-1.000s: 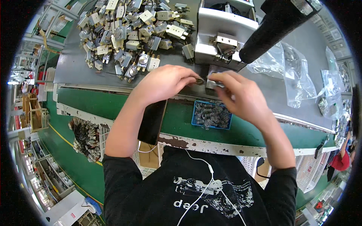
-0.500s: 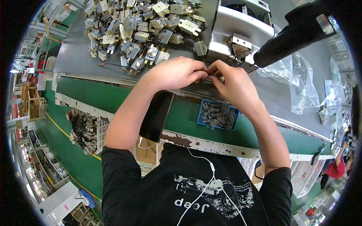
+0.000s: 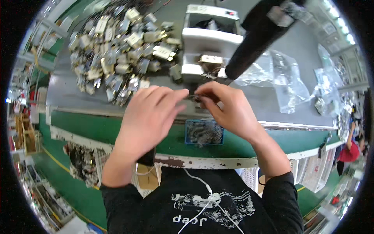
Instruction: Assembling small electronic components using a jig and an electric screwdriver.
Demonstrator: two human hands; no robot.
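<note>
My left hand (image 3: 150,113) has its fingers stretched out, blurred by motion, with nothing seen in them. It hovers at the table's near edge, in front of a large heap of small pale and grey boxy parts (image 3: 134,40) with metal prongs. My right hand (image 3: 230,109) pinches a small dark metal part (image 3: 196,98), too small and blurred to name. The left fingertips are close to that part. Just below the hands, a blue tray (image 3: 186,133) holds many small grey metal pieces that look like coils.
Beyond my right hand stands a white and silver bench machine (image 3: 212,37), with a thick black tube (image 3: 251,41) slanting over its right side. Clear plastic bags (image 3: 286,80) lie further right. A dark phone (image 3: 147,158) shows partly under my left forearm. Another person in red (image 3: 349,152) is at the far right.
My left hand has let go and moved left and nearer, its fingers opening. My right hand keeps the small part. The whole view has shifted, so the bench sits further left.
</note>
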